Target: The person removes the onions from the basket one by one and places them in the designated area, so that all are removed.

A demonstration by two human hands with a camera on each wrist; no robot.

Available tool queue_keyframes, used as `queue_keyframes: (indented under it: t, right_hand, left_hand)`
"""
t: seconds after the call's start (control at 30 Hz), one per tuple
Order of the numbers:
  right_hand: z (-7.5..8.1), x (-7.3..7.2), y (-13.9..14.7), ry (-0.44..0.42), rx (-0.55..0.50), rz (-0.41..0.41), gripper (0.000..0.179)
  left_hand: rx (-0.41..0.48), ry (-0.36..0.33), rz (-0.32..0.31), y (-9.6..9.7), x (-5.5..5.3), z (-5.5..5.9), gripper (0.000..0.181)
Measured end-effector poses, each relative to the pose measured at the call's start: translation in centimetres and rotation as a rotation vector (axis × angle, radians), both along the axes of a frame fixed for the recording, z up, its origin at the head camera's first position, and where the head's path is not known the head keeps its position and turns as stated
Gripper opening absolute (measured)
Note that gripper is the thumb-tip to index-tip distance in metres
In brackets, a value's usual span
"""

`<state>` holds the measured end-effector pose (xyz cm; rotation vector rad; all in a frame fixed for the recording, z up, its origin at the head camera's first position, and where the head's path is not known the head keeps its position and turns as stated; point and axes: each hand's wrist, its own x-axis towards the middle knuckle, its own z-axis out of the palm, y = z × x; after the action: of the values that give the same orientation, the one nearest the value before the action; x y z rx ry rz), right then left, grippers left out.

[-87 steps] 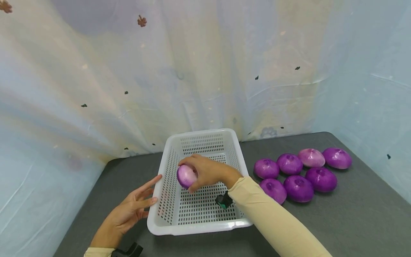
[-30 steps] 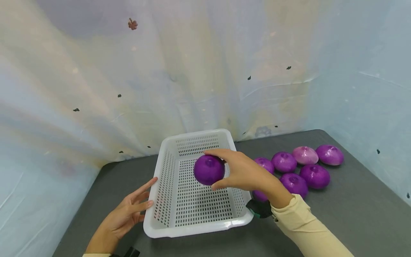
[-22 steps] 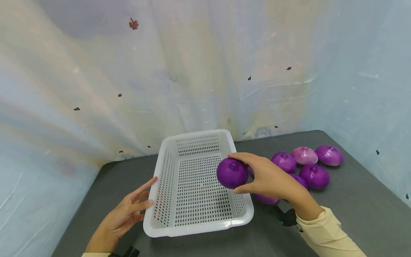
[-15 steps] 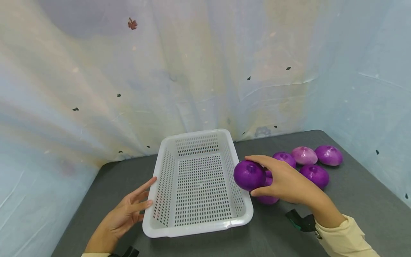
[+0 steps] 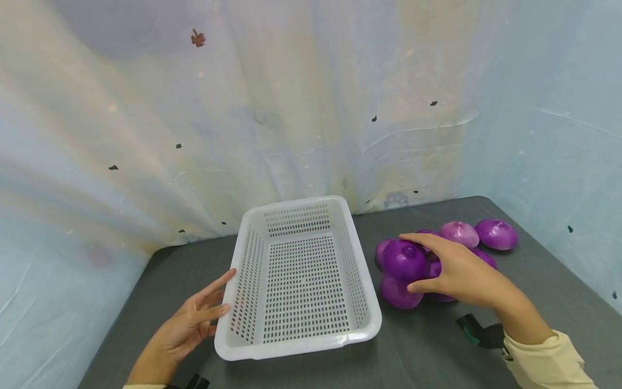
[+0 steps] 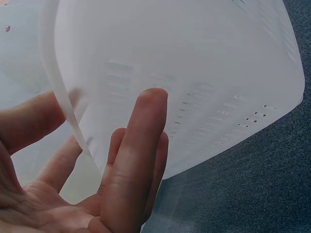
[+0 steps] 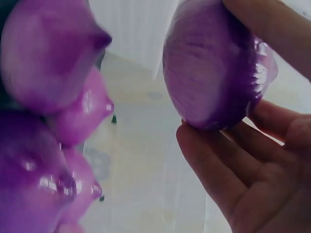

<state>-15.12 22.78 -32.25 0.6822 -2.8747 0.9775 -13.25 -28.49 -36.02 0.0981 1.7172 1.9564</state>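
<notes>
My right hand (image 5: 454, 270) holds a purple onion (image 5: 404, 261) between thumb and fingers, to the right of the basket and over the other onions. In the right wrist view, the onion (image 7: 214, 63) has a glossy skin, with fingertips against its side. My left hand (image 5: 187, 324) is at the left rim of a white slotted plastic basket (image 5: 297, 352). In the left wrist view, some fingertips reach behind the basket wall (image 6: 194, 39), while other fingers (image 6: 133, 160) stay on its near side. The held onion partly covers the ones beneath it.
Several purple onions (image 5: 400, 293) sit grouped on the dark grey table (image 5: 534, 313), right of the basket. One paler pink onion (image 5: 460, 233) is at the back of the group. A patterned curtain (image 5: 301, 108) hangs behind the table and along its sides.
The right hand has lifted the onion out of the basket and carried it right, over the group of onions. The left hand has stayed at the basket rim.
</notes>
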Motion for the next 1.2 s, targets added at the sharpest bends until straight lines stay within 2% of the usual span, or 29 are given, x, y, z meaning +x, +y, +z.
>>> queue_keyframes:
  t: [0.3,0.53,0.7,0.8,0.87,1.2]
  right_hand:
    - [0.1,-1.2,3.8,-0.037,0.045,-0.077,0.09]
    - [-0.9,-2.1,7.1,-0.053,0.061,-0.133,0.091]
    - [-1.8,-2.6,9.4,-0.083,0.06,-0.167,0.093]
    - [-2.4,-2.9,10.7,-0.099,0.039,-0.183,0.092]
    - [-2.7,-3.1,11.6,-0.103,0.03,-0.188,0.091]
    - [-4.1,-3.8,14.1,-0.141,0.077,-0.253,0.095]
  left_hand:
    - [0.01,-0.007,0.003,0.1,-0.1,-0.1,0.069]
    - [0.02,0.0,-0.004,0.2,-0.2,-0.1,0.069]
    - [-0.073,0.009,0.007,0.5,-0.2,0.1,0.068]
    - [-0.14,0.037,0.009,0.5,-0.2,0.2,0.067]
    - [-0.155,0.059,-0.001,0.4,-0.2,0.3,0.066]
    - [-0.06,0.111,-0.061,-0.8,-0.1,0.3,0.059]
